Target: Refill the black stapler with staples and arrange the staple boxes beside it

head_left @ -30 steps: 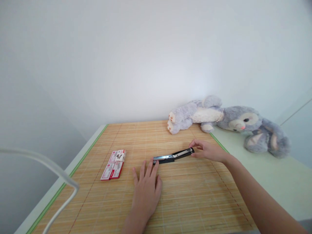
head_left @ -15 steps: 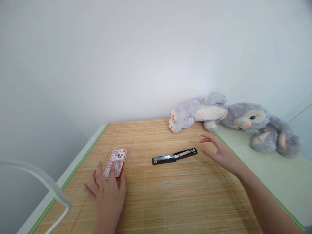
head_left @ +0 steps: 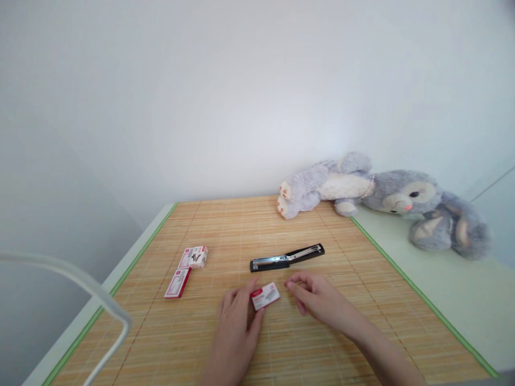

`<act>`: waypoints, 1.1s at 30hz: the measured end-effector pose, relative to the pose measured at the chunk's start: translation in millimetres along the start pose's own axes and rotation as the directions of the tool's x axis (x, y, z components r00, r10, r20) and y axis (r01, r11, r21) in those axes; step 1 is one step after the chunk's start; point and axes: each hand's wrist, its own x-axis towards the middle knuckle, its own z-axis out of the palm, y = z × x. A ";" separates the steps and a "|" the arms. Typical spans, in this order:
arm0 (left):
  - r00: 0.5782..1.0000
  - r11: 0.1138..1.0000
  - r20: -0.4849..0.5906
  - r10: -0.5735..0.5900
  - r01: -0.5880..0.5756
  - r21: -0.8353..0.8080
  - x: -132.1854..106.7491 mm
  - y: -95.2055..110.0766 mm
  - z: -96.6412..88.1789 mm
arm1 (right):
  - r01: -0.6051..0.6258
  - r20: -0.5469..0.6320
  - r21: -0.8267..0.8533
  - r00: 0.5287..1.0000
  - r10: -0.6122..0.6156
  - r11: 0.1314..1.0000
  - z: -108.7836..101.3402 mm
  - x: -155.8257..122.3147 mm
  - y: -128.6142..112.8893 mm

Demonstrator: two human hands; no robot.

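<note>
Plain white wall (head_left: 241, 96), bamboo-matted table (head_left: 322, 343)

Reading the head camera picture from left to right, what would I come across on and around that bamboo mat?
White tube, flat red-and-white box, left hand, small box it holds, right hand, plush rabbit. The stapler overlaps the middle ones, so I skip it.

Tally, head view: staple boxes, 3: first box (head_left: 265, 296), second box (head_left: 194, 257), third box (head_left: 177, 282). Count of stapler (head_left: 286, 257): 1. Count of plush rabbit (head_left: 386, 195): 1. Count of bamboo mat (head_left: 181, 332): 1. Hands, 2: left hand (head_left: 237, 327), right hand (head_left: 317, 297).
</note>
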 end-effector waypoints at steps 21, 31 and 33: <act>0.992 0.996 0.100 0.073 -0.078 0.045 32.8 10.2 -5.9 | -0.113 -0.049 -0.110 0.993 0.108 0.987 -38.6 15.8 41.7; 0.989 0.992 0.108 0.098 -0.106 0.068 29.2 11.0 -5.5 | 0.139 -0.031 -0.597 0.980 -0.196 0.790 -14.7 13.1 -19.0; 0.989 0.992 0.113 0.097 -0.105 0.067 29.6 11.8 -6.5 | 0.171 0.043 -0.693 0.980 -0.196 0.701 -7.4 19.3 -30.1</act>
